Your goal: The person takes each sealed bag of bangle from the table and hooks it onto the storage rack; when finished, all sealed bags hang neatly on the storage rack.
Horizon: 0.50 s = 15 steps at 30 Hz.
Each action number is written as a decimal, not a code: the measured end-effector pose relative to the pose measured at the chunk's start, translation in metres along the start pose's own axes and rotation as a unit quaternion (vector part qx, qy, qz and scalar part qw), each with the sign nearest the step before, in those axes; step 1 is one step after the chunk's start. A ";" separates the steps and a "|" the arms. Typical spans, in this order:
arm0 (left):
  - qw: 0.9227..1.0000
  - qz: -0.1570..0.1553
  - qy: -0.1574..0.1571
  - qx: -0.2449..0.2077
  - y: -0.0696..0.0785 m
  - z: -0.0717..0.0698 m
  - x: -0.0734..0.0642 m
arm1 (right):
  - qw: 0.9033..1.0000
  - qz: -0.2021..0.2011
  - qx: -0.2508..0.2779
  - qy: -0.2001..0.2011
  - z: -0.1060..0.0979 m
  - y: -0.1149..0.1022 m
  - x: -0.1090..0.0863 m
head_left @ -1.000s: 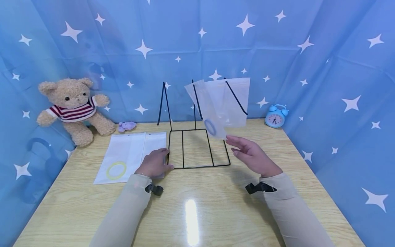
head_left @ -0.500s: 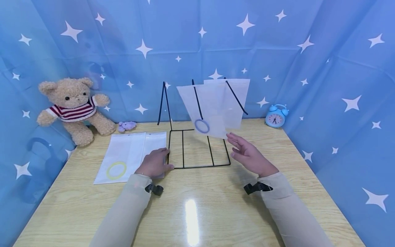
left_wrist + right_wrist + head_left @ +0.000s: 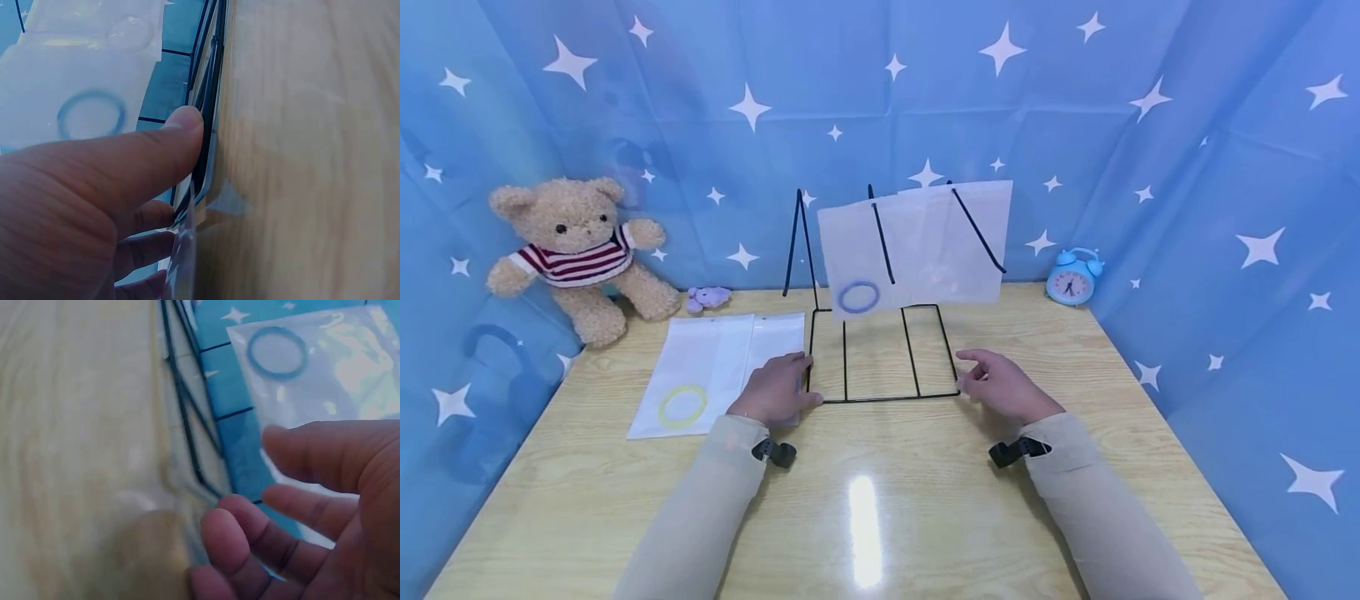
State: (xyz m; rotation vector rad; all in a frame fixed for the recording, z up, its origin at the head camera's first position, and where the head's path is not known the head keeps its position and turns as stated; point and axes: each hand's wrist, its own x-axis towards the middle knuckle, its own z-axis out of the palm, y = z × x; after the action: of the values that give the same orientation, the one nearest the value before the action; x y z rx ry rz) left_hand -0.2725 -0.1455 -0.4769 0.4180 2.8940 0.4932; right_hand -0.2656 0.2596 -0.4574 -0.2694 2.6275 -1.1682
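A black wire rack point(image 3: 883, 400) stands on the table with three raised hooks. My left hand point(image 3: 775, 388) holds its front left corner; in the left wrist view the thumb point(image 3: 185, 119) lies against the bar. At the front right corner hovers my right hand point(image 3: 1006, 387), fingers loosely bent and nothing in them; contact with the wire is unclear. From the middle hook hangs a translucent plastic bag point(image 3: 850, 242) with a blue ring point(image 3: 859, 285) at its lower left. Another translucent bag point(image 3: 985, 225) hangs on the right hook, overlapping it. The left hook is bare.
Two white bags lie left of the rack, one bag point(image 3: 715, 358) with a yellow ring point(image 3: 662, 407), the other bag point(image 3: 782, 333) partly under my left hand. Behind are a teddy bear point(image 3: 576, 237), a small purple toy point(image 3: 707, 298), a blue alarm clock point(image 3: 1071, 283) and a starry curtain point(image 3: 850, 83).
The bag with the blue ring has swung left and now hangs flatter beside the other. My right hand has moved down from it to the rack's front right corner. The left hand stays put.
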 end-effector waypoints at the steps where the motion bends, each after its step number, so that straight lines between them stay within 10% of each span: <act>1: 1.000 0.000 -0.001 -0.001 0.000 0.000 0.000 | 1.000 0.007 -0.001 -0.006 0.001 0.002 0.001; 15: 0.999 -0.003 0.006 -0.047 0.000 -0.009 -0.002 | 0.998 0.030 -0.041 -0.023 0.006 0.008 0.006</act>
State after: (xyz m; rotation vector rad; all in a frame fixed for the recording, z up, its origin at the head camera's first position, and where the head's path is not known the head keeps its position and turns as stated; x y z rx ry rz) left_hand -0.2725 -0.1491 -0.4689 0.3930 2.8683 0.6313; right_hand -0.2699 0.2589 -0.4681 -0.2283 2.6277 -1.0239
